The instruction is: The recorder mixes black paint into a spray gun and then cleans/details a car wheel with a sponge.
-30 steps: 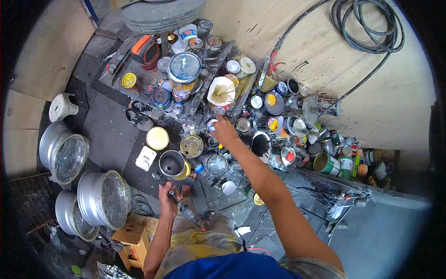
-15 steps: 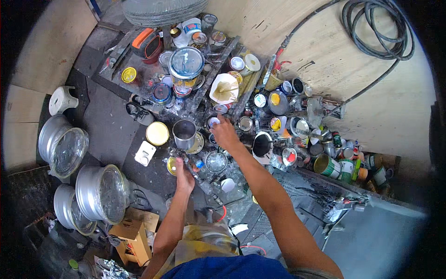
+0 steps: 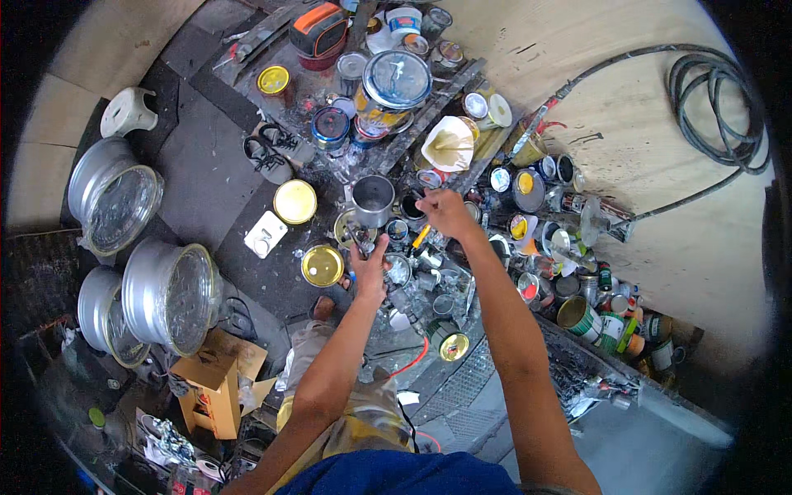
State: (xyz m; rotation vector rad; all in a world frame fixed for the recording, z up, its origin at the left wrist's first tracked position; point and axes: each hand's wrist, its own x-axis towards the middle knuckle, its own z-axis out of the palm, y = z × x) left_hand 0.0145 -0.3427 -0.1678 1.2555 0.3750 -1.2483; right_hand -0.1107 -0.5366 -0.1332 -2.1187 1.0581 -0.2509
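Note:
My left hand (image 3: 370, 268) is closed around a dark metal tool (image 3: 358, 241) whose kind the fingers mostly hide. Just beyond it stands a grey metal cup (image 3: 373, 200), upright, with a handle. My right hand (image 3: 447, 214) has its fingers pinched together beside a dark-mouthed pot (image 3: 411, 206). A slim yellow-orange stick-like handle (image 3: 421, 237) juts from under that hand; its other end is hard to make out. Close to the left hand lie a gold round lid (image 3: 322, 266) and a small open can (image 3: 397, 229).
Paint cans crowd the right, near a coiled black hose (image 3: 718, 107). A large lidded tin (image 3: 398, 80) and a paint-stained white container (image 3: 448, 144) stand ahead. Wheel rims (image 3: 169, 297), a white stool (image 3: 128, 113) and a cardboard box (image 3: 219, 388) are left. A red hose (image 3: 419, 356) runs near my legs.
The view has shifted, so the cans sit farther right in it. My left hand has moved up toward the metal cup. A yellow-orange handle now shows under my right hand.

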